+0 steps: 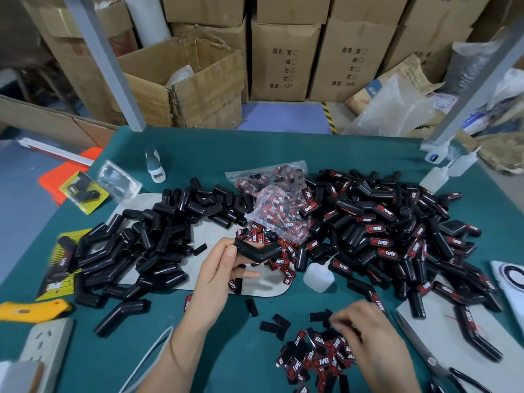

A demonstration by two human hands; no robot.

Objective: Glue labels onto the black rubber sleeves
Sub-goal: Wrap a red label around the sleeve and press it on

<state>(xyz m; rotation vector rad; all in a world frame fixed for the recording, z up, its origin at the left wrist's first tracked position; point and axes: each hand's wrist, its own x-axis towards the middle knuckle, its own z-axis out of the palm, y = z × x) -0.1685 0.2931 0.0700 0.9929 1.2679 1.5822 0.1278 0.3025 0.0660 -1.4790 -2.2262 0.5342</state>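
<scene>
- Left hand [218,268] grips a bent black rubber sleeve [256,251] between thumb and fingers, held above the green table [226,154] near centre.
- Right hand [365,327], at 5 o'clock, reaches with curled fingers into the loose labels [314,355] — blurred, so whether it pinches one I cannot tell.
- Unlabelled sleeves [147,245] are heaped at 9 o'clock; labelled sleeves [397,231] at 2 o'clock.
- Glue bottle [319,275] lies just right of the held sleeve, scissors [433,361] at 4 o'clock.
</scene>
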